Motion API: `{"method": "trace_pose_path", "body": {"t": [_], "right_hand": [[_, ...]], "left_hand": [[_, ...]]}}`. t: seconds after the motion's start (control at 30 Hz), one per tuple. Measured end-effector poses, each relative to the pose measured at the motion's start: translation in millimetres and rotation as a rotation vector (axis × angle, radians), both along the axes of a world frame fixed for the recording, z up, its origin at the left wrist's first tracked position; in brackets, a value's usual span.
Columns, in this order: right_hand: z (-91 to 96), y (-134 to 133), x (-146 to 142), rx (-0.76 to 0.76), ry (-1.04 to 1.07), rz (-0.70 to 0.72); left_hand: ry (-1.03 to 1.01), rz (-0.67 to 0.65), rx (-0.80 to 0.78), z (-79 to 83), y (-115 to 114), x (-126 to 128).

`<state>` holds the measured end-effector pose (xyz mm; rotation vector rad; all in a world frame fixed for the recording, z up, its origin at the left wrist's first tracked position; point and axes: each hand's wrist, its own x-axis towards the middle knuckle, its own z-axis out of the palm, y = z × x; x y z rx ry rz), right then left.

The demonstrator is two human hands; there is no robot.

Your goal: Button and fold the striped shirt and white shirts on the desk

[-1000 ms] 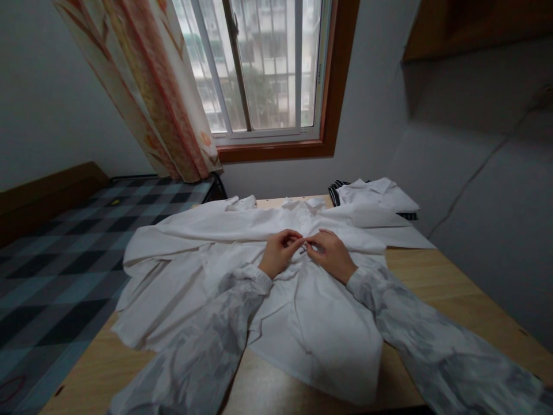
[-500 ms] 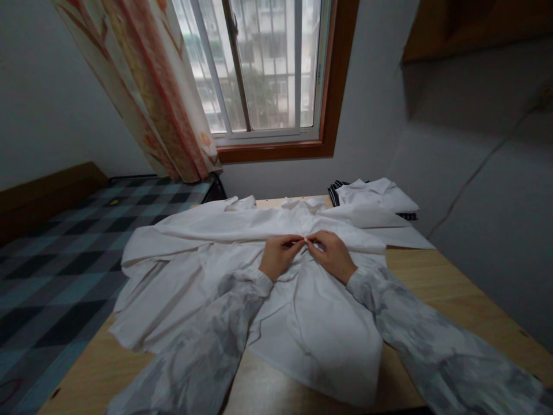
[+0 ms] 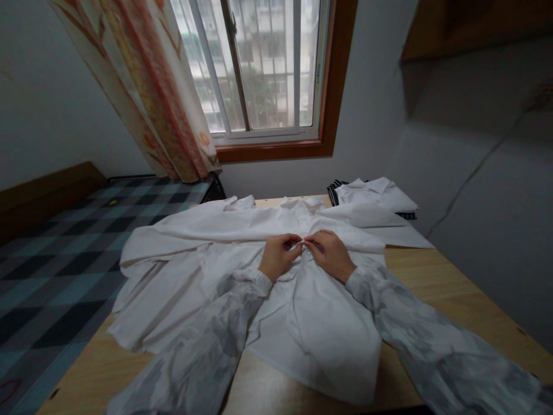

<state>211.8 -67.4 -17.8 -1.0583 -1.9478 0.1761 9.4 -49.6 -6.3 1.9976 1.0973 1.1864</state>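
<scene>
A white shirt (image 3: 332, 323) lies spread over the wooden table, creased, its collar toward the window and its sleeves stretched out to the sides. Near its middle, my left hand (image 3: 280, 255) pinches the front of the shirt between thumb and fingers. Close beside it, my right hand (image 3: 330, 253) pinches the same spot, fingertips almost touching those of the left. The cloth is drawn up into small folds under both hands. Whether a button sits between the fingertips is too small to make out.
Folded white and black-striped clothes (image 3: 375, 195) are stacked at the table's far right corner. The wooden table (image 3: 423, 282) borders a bed with a checked sheet (image 3: 64, 259) on the left. Beyond stand a window (image 3: 272, 69) and a patterned curtain (image 3: 159, 86).
Both hands keep their pinch at the same place on the shirt. The fingertips have shifted very slightly; the shirt lies as before.
</scene>
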Motion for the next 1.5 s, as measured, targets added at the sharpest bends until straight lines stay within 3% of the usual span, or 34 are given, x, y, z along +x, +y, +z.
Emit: {"method": "trace_pose_path", "body": {"t": [0.43,0.83,1.17,1.5], "right_hand": [[2.3,1.8,0.0,-0.045,0.124,0.028],[4.6,-1.1,-0.5,-0.058,0.176,0.037],[4.3,1.1,0.3,-0.059,0.138,0.04],[0.5,1.4,0.3,-0.013,0.072,0.039]], "left_hand": [[-0.167,-0.05,-0.184,-2.4,4.7,1.1],[-0.245,-0.061,-0.247,-2.2,8.4,-2.4],[-0.107,-0.098,-0.116,0.0,3.3,0.8],[0.085,-0.037,0.077,0.6,0.1,0.9]]}}
